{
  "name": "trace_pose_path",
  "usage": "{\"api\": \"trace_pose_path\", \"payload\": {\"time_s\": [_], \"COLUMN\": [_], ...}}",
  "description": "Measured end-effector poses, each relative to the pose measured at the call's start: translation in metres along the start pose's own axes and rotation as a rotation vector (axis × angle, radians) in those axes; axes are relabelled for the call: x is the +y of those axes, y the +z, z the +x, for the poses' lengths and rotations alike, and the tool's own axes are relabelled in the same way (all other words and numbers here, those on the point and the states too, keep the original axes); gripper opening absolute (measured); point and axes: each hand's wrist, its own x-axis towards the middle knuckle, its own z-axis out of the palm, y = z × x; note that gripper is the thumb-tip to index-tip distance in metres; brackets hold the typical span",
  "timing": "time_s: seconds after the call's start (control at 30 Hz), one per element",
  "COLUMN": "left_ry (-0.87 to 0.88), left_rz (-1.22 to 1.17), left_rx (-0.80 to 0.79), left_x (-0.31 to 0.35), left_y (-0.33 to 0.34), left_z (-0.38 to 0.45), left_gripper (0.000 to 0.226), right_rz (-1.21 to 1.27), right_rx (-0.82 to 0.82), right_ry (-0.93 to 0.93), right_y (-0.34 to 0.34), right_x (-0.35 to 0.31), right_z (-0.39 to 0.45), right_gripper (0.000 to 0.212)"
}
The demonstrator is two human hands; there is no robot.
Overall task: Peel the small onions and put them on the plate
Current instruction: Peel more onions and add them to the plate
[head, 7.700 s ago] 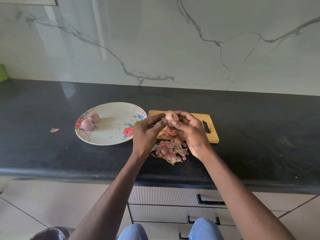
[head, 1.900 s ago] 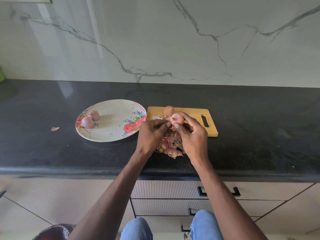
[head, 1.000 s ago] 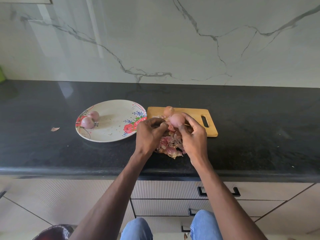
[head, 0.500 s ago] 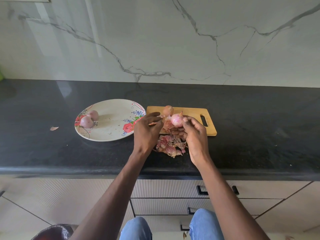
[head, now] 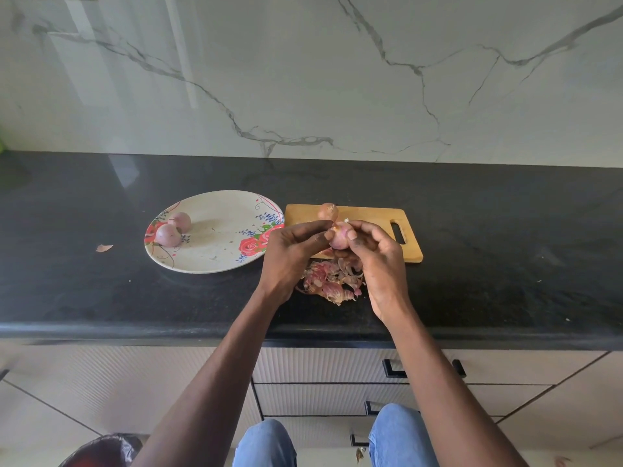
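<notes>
Black stone counter [head: 472,230] carries everything, and the plate [head: 215,261] serves as the landmark. Just right of the plate lies a wooden board [head: 371,217], its near left corner hidden by the hands. Right of the plate and nearer the counter's front edge sits a heap of peels [head: 330,284], partly on the counter below the board. On the plate's left side two peeled onions [head: 168,234] rest touching each other. One unpeeled onion [head: 328,211] stands on the board's far edge, right of the plate. A stray skin flake [head: 104,247] lies on the counter left of the plate.

Above the board, just right of the plate, the right hand [head: 381,261] holds the onion [head: 339,238] being peeled, fingers curled round it with the thumb on its side. The left hand [head: 290,254] has its fingers curled, fingertips pinching at the onion's top, apparently on a bit of skin, though the skin itself is too small to make out.

To do this well, I judge the right hand should grip firmly but not squeeze, while the left pulls the skin from the tip downward in strips, turning the onion between pulls. Letting scraps fall on the heap keeps the plate clean; slippery peeled flesh could shoot out if pinched hard
</notes>
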Motion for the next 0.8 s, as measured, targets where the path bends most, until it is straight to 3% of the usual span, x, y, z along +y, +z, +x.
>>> {"api": "trace_pose_path", "payload": {"time_s": [0.2, 0.4, 0.8], "left_ry": [0.102, 0.16, 0.138], "left_rz": [0.116, 0.24, 0.168], "left_rx": [0.02, 0.053, 0.038], "left_x": [-0.0045, -0.0016, -0.0035], "left_y": [-0.0006, 0.0023, -0.0001], "left_z": [-0.0012, -0.0027, -0.0016], "left_gripper": [0.022, 0.035, 0.021], "right_rz": [-0.057, -0.057, -0.102], "right_rx": [0.014, 0.028, 0.031], "right_ry": [-0.043, -0.052, -0.112], "right_y": [0.0011, 0.0002, 0.001], "right_x": [0.0017, 0.0036, 0.0038], "right_z": [0.0002, 0.0017, 0.0009], "right_gripper": [0.026, 0.027, 0.03]}}
